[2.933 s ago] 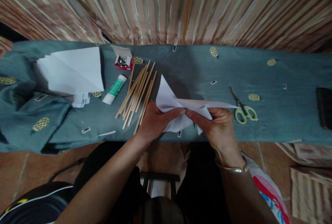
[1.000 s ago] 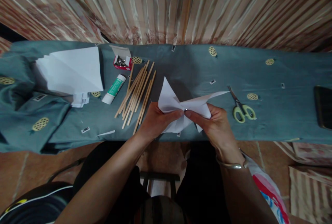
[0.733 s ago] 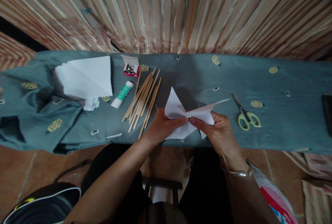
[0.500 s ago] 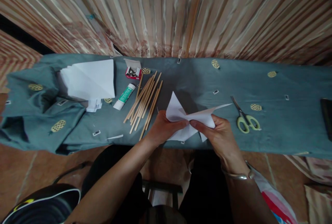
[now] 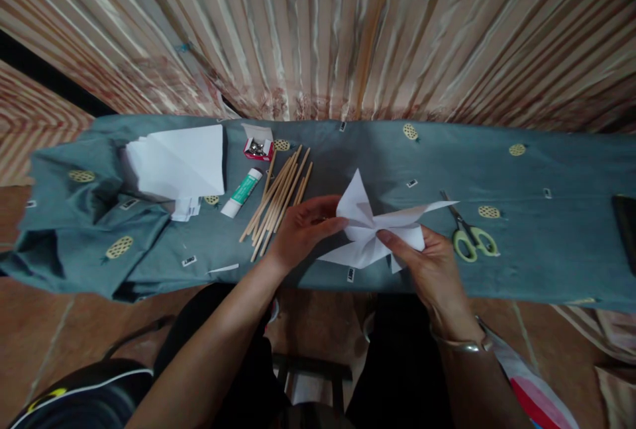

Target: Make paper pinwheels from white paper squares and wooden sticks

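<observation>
A white paper pinwheel (image 5: 370, 238) with folded, pointed blades is held up over the near edge of the cloth-covered table. My right hand (image 5: 430, 263) grips it from the right, its thumb pressed close to the centre and its fingers behind the paper. At the pinwheel's left edge is my left hand (image 5: 311, 227), with its thumb stretched out and a gap between thumb and curled fingers. The left thumb tip is at the paper's edge; whether it touches I cannot tell. Wooden sticks (image 5: 278, 194) lie just beyond the left hand.
Green-handled scissors (image 5: 470, 240) lie right of my right hand. To the left are a glue stick (image 5: 242, 192), an opened small box (image 5: 258, 147) of metal pieces and a stack of white paper (image 5: 181, 161). A dark object (image 5: 625, 227) sits at the far right. A curtain (image 5: 338, 38) hangs behind.
My left thumb has come away from the pinwheel's centre to its left edge, and the left hand's grip has loosened. The right hand and pinwheel have shifted slightly right in view.
</observation>
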Tool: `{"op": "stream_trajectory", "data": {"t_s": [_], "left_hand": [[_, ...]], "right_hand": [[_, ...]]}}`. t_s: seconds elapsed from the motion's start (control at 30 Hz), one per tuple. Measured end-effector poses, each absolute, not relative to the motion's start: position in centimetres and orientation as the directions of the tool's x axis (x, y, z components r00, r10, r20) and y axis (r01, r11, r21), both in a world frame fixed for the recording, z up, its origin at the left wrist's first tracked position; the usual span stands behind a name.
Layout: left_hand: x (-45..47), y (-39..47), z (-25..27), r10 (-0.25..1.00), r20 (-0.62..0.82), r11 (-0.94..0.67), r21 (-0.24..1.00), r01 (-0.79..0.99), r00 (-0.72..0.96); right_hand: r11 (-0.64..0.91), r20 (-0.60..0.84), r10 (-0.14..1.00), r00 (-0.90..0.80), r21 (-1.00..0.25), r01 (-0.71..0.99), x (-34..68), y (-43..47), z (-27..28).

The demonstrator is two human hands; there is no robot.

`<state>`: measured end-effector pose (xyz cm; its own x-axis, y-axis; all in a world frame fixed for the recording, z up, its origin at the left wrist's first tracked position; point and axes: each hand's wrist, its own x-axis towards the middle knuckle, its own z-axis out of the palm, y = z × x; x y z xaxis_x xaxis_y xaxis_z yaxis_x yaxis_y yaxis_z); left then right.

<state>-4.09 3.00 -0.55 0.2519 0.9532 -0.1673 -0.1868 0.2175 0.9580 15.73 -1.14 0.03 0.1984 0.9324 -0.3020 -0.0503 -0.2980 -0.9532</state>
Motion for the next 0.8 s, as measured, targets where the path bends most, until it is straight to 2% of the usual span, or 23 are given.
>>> {"op": "stream_trajectory", "data": {"t_s": [0.07,0.1,0.17,0.27,0.43,0.8], "left_hand": [[-5.3,3.8,-0.8,0.991,-0.036,0.029,0.998,0.056,0.132],[-6.0,4.2,-1.0,0.994,0.042,-0.063,0.972,0.226,0.098],[-7.2,4.6,-1.6,0.984,0.146,-0.178,0.854,0.489,0.104],[-8.5,4.9,-2.4,0.965,0.206,-0.262,0.672,0.692,0.165],[-8.9,5.0,-3.1,0.959,0.188,-0.282,0.537,0.795,0.213],[-8.0,5.8,-3.4,0.955,0.181,-0.294,0.439,0.849,0.237]], "right_hand": [[-0.289,-0.294,0.927,0.232,-0.956,-0.053,16.0,-1.2,0.1],[-0.287,-0.292,0.926,0.241,-0.956,-0.056,16.2,-1.2,0.1],[-0.284,-0.290,0.925,0.247,-0.957,-0.062,16.4,-1.3,0.2],[-0.284,-0.289,0.925,0.245,-0.957,-0.057,16.6,-1.4,0.4],[-0.265,-0.264,0.935,0.239,-0.964,-0.026,16.8,-1.6,0.5],[-0.218,-0.190,0.957,0.218,-0.969,0.113,16.7,-2.4,1.1]]}}
